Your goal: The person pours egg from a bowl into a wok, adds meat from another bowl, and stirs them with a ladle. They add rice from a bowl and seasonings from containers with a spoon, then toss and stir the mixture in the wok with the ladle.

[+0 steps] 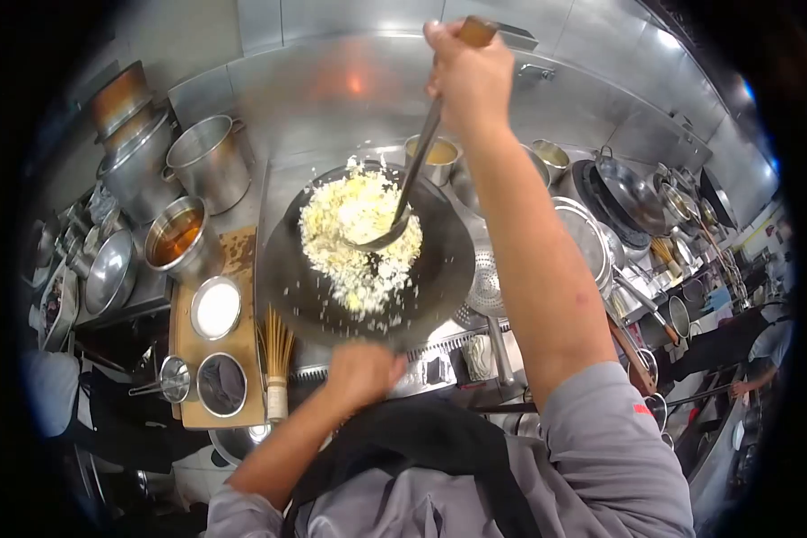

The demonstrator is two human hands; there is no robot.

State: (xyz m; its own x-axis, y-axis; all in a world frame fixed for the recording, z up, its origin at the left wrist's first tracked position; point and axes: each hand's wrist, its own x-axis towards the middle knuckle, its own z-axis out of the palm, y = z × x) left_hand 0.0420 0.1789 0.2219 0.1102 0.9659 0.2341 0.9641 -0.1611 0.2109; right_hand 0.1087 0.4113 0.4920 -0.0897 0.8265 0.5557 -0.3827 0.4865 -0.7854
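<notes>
My right hand (475,76) is raised and closed around the wooden-ended handle of a ladle (419,166). The ladle slants down, its bowl resting in white rice mixed with yellow egg pieces (345,211). That rice fills the left and middle of a large dark wok (453,247), with loose grains in the air above the far rim and scattered over the near side. At the wok's near edge my left hand (365,372) is closed, slightly blurred, gripping the wok there; the exact part it grips is hidden under the fingers.
Left of the wok, a wooden board (238,251) carries a bowl of white contents (216,308), a pot of reddish liquid (177,233) and a bamboo brush (277,359). On the right are a perforated skimmer (486,287) and another wok (629,193). People stand at both sides.
</notes>
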